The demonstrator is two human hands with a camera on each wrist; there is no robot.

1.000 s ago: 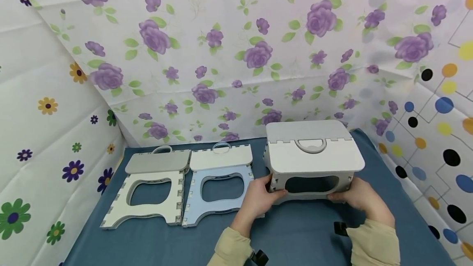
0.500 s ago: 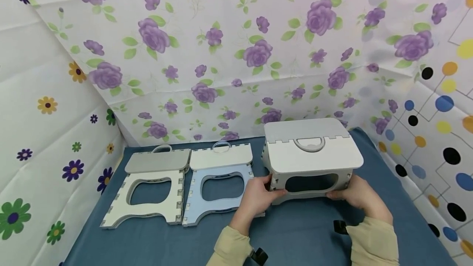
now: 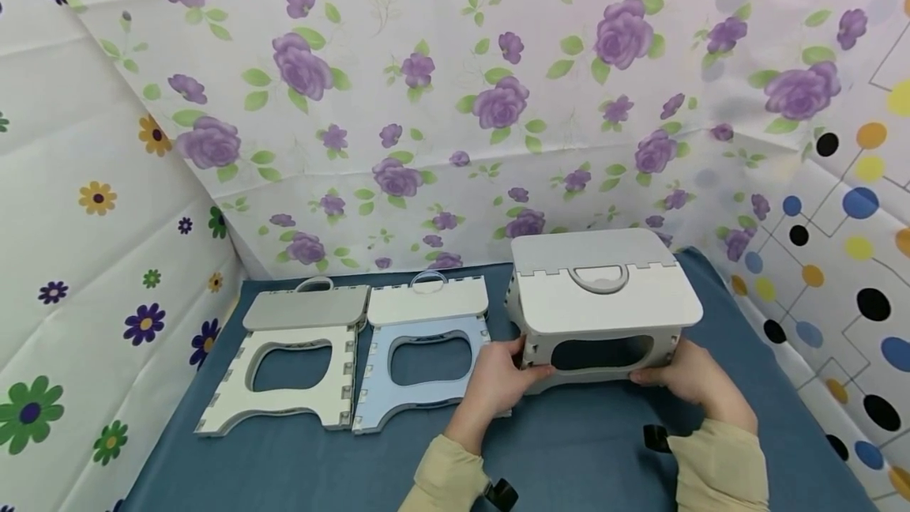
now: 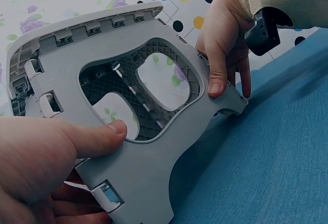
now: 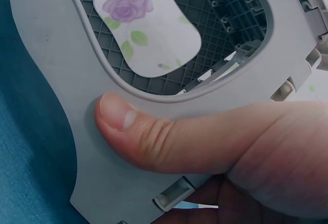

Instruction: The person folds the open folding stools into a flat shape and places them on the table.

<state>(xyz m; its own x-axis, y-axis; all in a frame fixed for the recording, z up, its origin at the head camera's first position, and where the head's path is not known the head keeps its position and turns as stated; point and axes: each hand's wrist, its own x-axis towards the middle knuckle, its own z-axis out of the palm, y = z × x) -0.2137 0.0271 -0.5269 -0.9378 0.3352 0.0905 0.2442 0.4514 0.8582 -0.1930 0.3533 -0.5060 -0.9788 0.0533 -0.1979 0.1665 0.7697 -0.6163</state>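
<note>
An unfolded folding step stool [image 3: 604,299] with a white and grey top and grey legs stands on the right of the cloth, its carry handle [image 3: 599,280] lying flat in the top. My left hand [image 3: 498,378] grips the left side of its front leg panel, thumb across the front face and fingers around the side edge, as the left wrist view shows. On the opposite side, my right hand [image 3: 700,385] grips the same panel; in the right wrist view the thumb [image 5: 133,131] presses below the oval opening. The fingers behind the panel are partly hidden.
Two folded stools lie flat to the left: a cream and grey one [image 3: 284,399] and a light blue and white one [image 3: 419,396], side by side. Dark blue cloth [image 3: 284,472] covers the table. Flowered sheeting [image 3: 426,117] hangs behind, and a dotted sheet [image 3: 853,291] hangs at right.
</note>
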